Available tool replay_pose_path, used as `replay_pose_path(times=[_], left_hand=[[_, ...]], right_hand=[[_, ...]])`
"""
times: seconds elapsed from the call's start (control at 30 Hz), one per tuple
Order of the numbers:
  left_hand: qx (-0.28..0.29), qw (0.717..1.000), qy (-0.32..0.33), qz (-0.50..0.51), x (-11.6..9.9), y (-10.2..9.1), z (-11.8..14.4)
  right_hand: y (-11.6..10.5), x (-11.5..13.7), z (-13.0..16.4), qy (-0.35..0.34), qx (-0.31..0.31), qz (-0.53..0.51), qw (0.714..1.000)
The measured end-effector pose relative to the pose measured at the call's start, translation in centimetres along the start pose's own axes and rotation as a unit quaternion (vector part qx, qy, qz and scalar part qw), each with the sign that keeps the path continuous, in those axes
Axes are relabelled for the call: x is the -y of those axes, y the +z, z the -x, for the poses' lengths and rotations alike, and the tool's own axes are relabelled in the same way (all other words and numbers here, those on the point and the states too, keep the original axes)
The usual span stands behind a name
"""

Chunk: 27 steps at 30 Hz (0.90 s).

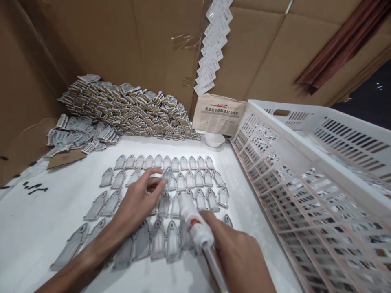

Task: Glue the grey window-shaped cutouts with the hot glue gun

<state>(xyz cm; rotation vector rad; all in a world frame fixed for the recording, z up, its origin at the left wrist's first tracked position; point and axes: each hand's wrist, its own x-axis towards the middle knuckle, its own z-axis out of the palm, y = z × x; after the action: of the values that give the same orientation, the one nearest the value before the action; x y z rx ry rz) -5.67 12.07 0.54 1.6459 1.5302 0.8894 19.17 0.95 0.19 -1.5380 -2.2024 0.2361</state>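
Head view: arch-shaped tags laid in rows on the tabletop [36, 228].
Left hand [137, 203] pinches one tag [169, 179]; right hand [241, 256] clamps a white tube [194, 221]; far pile [128, 108] remains unlaid.

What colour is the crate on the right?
White, with slotted walls; the crate shows clearly in the head view.

left hand [139, 199] fingers pinched, palm down | right hand [241, 256] fisted
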Motion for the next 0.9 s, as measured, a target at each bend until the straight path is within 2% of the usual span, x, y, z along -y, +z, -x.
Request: replay_pose_path(times=[0.1,0.2,0.4,0.57,0.9], left_hand=[[-0.019,0.993,-0.008,-0.113,1.3,-1.6,-1.7],[-0.021,0.989,-0.002,-0.144,2.6,-2.6,-3.3],[-0.024,0.982,0.000,-0.189,3.5,-1.8,-5.4],[-0.020,0.971,0.001,-0.239,3.3,-1.8,-5.7],[-0.026,0.950,0.014,-0.312,2.6,-2.2,-5.3]], right_hand=[[-0.7,-0.6,-0.1,0.049,-0.060,-0.029,0.997],[-1.7,-0.8,-0.1,0.087,-0.099,-0.064,0.989],[-3.9,-0.3,-0.1,0.116,-0.129,-0.078,0.982],[-4.9,-0.6,0.3,0.090,-0.182,-0.103,0.974],[-5.9,-1.4,0.8,0.099,-0.224,-0.139,0.960]])
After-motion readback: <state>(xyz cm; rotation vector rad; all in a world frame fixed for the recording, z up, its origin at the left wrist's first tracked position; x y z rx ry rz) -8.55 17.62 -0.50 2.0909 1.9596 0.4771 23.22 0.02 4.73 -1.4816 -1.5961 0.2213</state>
